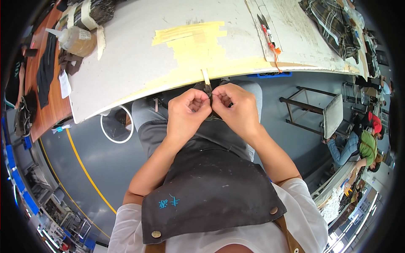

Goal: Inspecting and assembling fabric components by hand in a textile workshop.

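My left hand (pixel 185 114) and my right hand (pixel 237 109) meet just in front of the table's edge, above my lap. Both are closed, with thumb and fingertips pinching a narrow dark strip of cloth (pixel 208 89) between them. Its lower part is partly hidden by the fingers. From the table edge a pale flat strip (pixel 205 76) points toward me, and the dark cloth lies against its near end. Yellow tape (pixel 192 46) covers the tabletop right behind it.
Scissors with red on the handles (pixel 266 31) and an orange cord lie on the white table (pixel 135 46). A nozzle bottle (pixel 80 41) stands left; plaid cloth (pixel 331 25) lies right. Below are a white-rimmed bin (pixel 102 126) and a padded chair (pixel 333 116). Seated people (pixel 366 145) are farther right.
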A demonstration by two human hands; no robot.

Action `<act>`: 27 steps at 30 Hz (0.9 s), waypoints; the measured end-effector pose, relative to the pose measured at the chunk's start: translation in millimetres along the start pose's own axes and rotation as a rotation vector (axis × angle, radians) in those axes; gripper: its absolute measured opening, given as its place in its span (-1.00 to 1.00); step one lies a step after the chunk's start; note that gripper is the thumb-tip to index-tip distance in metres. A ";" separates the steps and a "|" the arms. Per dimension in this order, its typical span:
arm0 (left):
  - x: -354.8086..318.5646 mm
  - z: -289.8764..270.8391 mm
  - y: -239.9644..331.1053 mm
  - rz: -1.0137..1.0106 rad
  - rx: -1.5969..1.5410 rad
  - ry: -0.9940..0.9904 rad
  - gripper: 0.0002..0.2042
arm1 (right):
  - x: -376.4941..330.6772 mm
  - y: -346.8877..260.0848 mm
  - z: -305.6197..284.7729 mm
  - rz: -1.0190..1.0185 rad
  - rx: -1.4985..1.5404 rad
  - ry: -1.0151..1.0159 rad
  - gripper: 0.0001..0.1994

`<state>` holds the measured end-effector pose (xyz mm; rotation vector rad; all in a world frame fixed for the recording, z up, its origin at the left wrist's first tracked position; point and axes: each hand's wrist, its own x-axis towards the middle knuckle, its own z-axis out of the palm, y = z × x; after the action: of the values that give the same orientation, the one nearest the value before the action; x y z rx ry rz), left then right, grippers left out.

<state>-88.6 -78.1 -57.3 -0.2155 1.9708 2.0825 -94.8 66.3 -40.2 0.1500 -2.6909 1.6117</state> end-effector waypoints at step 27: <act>10.5 4.0 6.6 0.405 0.433 0.123 -0.92 | 9.7 2.5 -2.1 0.018 0.024 -0.038 -0.92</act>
<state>-100.2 -73.4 -53.8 0.1587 2.6611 1.8153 -104.8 68.5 -40.9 0.1586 -2.7093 1.6638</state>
